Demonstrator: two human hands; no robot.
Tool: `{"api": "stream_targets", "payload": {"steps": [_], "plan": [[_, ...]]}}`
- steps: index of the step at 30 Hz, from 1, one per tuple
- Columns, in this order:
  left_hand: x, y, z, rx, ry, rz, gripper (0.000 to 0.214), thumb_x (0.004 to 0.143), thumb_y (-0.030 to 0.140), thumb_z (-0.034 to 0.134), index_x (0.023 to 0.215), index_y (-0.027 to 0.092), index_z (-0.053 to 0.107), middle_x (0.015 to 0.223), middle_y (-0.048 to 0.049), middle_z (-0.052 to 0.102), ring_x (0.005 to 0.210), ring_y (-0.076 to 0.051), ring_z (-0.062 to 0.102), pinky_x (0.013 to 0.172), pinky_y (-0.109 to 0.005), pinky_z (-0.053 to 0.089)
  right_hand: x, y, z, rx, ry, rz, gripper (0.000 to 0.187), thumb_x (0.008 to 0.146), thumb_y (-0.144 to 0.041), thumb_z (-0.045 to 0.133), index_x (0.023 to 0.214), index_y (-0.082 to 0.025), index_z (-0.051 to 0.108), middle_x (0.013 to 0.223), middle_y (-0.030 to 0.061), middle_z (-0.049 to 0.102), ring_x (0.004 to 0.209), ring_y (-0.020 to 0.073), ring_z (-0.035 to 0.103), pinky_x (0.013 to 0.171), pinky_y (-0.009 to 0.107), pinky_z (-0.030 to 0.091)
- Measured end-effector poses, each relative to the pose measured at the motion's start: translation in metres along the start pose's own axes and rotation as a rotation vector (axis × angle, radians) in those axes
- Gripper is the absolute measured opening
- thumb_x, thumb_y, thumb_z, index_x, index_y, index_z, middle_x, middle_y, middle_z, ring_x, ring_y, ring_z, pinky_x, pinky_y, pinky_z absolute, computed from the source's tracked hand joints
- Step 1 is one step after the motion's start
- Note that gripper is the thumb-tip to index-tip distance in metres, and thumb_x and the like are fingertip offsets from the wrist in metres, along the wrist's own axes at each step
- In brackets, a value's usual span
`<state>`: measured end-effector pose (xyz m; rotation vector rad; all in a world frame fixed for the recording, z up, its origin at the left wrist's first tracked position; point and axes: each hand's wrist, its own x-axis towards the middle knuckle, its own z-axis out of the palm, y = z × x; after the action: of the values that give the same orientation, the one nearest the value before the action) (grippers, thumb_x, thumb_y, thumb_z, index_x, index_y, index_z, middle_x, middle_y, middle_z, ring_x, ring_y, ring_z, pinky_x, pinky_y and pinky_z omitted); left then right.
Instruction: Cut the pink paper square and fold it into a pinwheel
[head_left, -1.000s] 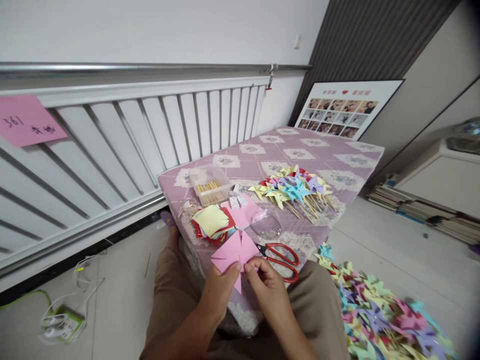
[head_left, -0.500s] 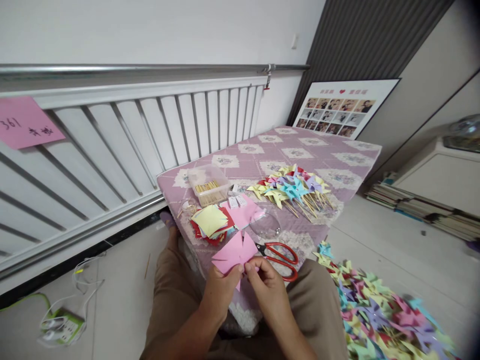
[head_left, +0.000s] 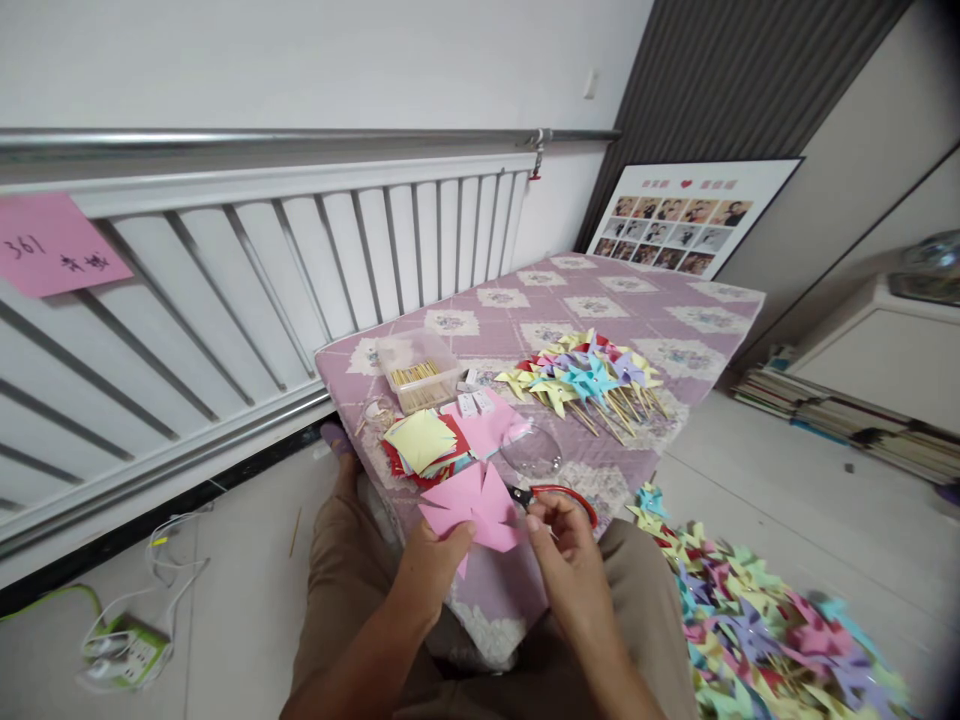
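Left hand (head_left: pixel 435 570) is pinching the pink paper pinwheel (head_left: pixel 474 503) while the half-open, empty right hand (head_left: pixel 568 545) is hovering by the red scissors (head_left: pixel 559 495) at the bench's near edge, so the folds are probably risking springing loose.

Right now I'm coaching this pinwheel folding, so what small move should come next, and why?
Probably close the right hand on the red-handled scissors just beyond its fingers. The left hand alone pinches the pink paper pinwheel, and the right hand is open and empty beside it.
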<state>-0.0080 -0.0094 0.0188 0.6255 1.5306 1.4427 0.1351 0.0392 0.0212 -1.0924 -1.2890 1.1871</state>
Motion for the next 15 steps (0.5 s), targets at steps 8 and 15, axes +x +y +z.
{"api": "stream_targets", "payload": {"steps": [8,15], "plan": [[-0.002,0.015,-0.007,0.176,-0.229,0.068,0.017,0.069,0.016,0.059,0.084,0.014,0.069,0.077,-0.0051,0.069,0.069,-0.018,0.058,0.065,-0.027,0.045,0.009,-0.012,-0.005,0.243,-0.468,0.363,0.031,0.075,-0.042,0.070,0.093,-0.017,0.070,0.080,0.0036,0.072,0.069,0.0185,0.062,0.065,0.028,0.047],[0.005,0.010,-0.016,0.300,-0.332,0.154,0.024,0.067,0.012,0.058,0.087,0.015,0.070,0.077,-0.0045,0.069,0.068,-0.019,0.058,0.065,-0.028,0.045,0.004,-0.009,0.002,0.180,-0.469,0.451,0.028,0.064,-0.038,0.079,0.081,-0.017,0.074,0.073,0.0020,0.075,0.058,0.0163,0.062,0.056,0.026,0.046]]}}
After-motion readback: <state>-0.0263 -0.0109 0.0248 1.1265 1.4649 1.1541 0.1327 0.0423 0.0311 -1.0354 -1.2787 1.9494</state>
